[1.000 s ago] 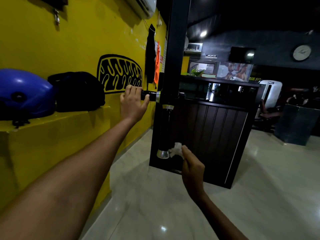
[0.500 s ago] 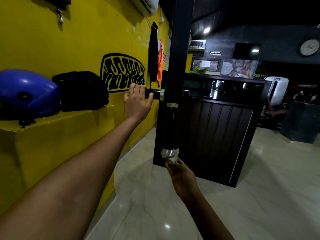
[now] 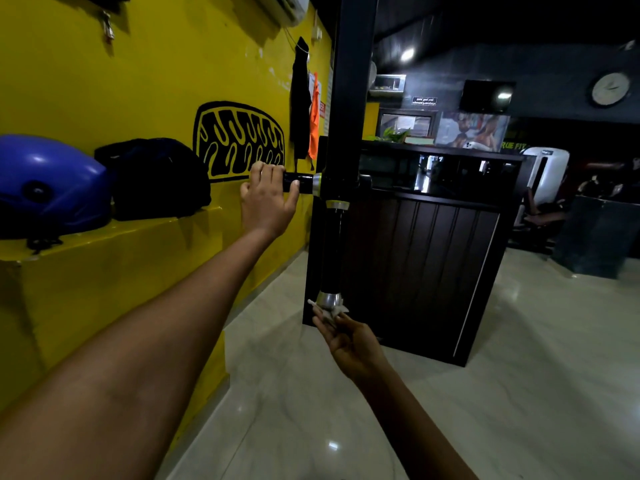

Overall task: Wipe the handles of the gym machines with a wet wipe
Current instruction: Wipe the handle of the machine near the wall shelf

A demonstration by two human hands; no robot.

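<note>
Beside the yellow wall [image 3: 138, 74], your left hand [image 3: 266, 202] wraps its fingers round the horizontal handle [image 3: 299, 182], which juts left from the black post [image 3: 349, 98]. Your right hand [image 3: 349, 342], palm up w/ fingers curled, pinches the wet wipe [image 3: 329, 311] against the chrome end cap [image 3: 329, 299] at the bottom of the vertical handle [image 3: 332, 247]. Blue helmet [image 3: 48, 185] & dark bag [image 3: 156, 178] sit on the ledge [image 3: 138, 233] at left.

A bright yellow painted wall [image 3: 145, 81] carries a black looping emblem [image 3: 239, 140]. A glossy blue helmet [image 3: 48, 185] sits beside a black fabric bag [image 3: 156, 178]. The black, silver-capped vertical handle [image 3: 330, 251] meets a crumpled white wipe [image 3: 332, 310]; the marble floor [image 3: 502, 393] is pale grey.
</note>
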